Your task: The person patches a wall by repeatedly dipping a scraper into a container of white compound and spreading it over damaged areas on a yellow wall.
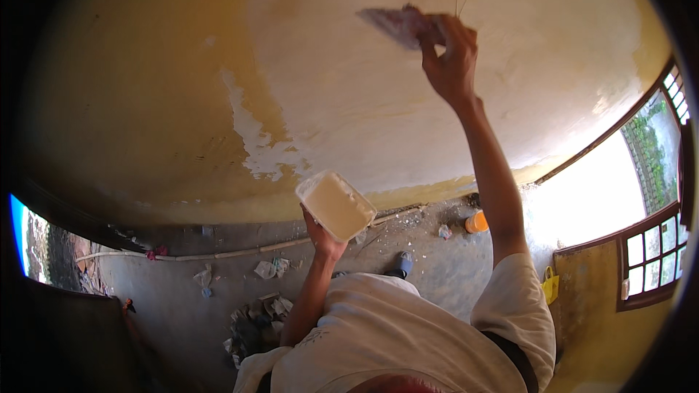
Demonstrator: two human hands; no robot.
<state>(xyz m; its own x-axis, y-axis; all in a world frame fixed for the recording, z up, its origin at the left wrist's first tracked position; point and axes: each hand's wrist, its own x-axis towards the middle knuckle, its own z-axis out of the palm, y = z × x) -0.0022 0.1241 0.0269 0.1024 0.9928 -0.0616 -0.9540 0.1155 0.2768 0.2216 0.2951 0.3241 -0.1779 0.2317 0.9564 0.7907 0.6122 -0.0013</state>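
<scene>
My left hand grips a white rectangular tub from below and the side. Inside the tub lies a pale cream paint or paste, its surface fairly level. Up at the wall, my right hand is closed on a blurred, greyish-purple rag. It looks limp and pointed; its exact kind is hard to make out. The wall is yellow at the left and paler around my right hand. A ragged whitish patch shows on it. Whether the rag touches the wall, I cannot tell.
A long pole lies on the grey floor along the wall's foot. An orange bucket, plastic scraps and a dark heap of rubbish are also down there. At the right are a barred window and a yellow bag.
</scene>
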